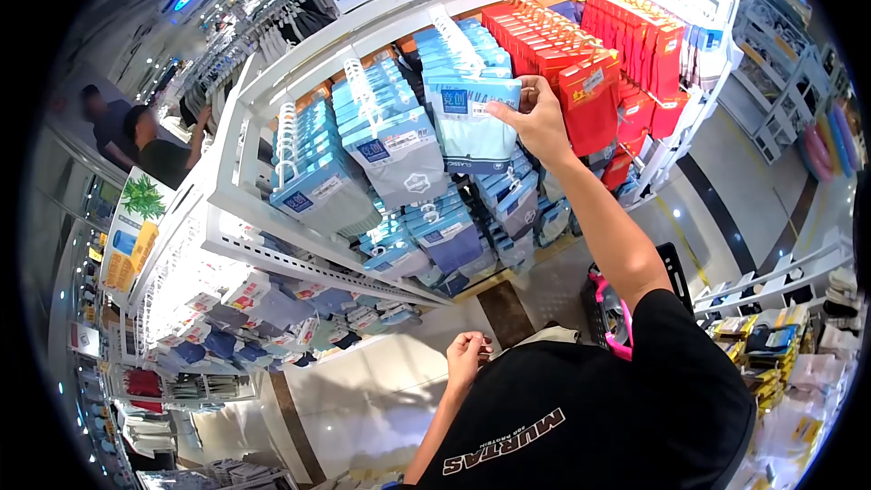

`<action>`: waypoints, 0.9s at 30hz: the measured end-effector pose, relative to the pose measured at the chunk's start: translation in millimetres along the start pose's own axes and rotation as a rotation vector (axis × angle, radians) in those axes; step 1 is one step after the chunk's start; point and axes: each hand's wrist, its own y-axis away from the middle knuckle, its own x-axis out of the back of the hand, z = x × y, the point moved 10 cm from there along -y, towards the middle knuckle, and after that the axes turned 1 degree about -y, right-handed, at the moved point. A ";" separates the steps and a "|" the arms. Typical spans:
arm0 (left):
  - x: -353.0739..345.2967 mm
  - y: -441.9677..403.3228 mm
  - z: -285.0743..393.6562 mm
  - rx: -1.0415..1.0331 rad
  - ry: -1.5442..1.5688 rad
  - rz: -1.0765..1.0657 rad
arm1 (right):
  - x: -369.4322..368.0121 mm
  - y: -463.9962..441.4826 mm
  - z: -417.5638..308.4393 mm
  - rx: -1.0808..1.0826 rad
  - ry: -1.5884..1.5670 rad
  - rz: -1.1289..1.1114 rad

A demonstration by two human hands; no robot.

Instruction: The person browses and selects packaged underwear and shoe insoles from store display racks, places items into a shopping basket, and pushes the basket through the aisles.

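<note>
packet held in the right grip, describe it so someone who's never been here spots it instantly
Start at the white rack and find the red packets hanging along its upper right. Immediately left of them in the picture, a light blue packet fronts its hanging column. It alone is held by the right grip, thumb resting on its front.

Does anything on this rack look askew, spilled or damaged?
Nothing stands out. The blue packs and red packs hang in rows; the right hand grips a front pack by its edge. I see no spill or tear, though the lower packs are too small to judge.
</note>
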 end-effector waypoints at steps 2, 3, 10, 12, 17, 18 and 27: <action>-8.4 -0.5 5.9 -0.003 -0.005 0.026 | 0.1 0.2 -0.9 0.006 -0.115 -0.045; -14.5 -0.3 8.2 0.006 -0.022 0.033 | -7.2 0.7 -3.9 -0.026 -0.206 -0.132; -70.3 -10.4 31.9 -0.094 -0.025 -0.018 | 9.5 5.9 -63.6 -0.107 -0.419 -0.355; -90.0 -12.0 57.8 -0.158 -0.039 -0.040 | 22.1 13.6 -75.3 -0.121 -0.440 -0.363; -151.1 4.8 140.4 -0.458 -0.075 -0.183 | 26.1 68.5 -33.6 -0.398 -0.653 -0.310; -163.9 11.2 152.5 -0.495 -0.080 -0.207 | 24.9 84.8 -14.1 -0.458 -0.653 -0.292; -129.1 1.4 129.3 -0.477 -0.001 -0.013 | 38.2 180.2 43.7 -0.429 -0.391 -0.286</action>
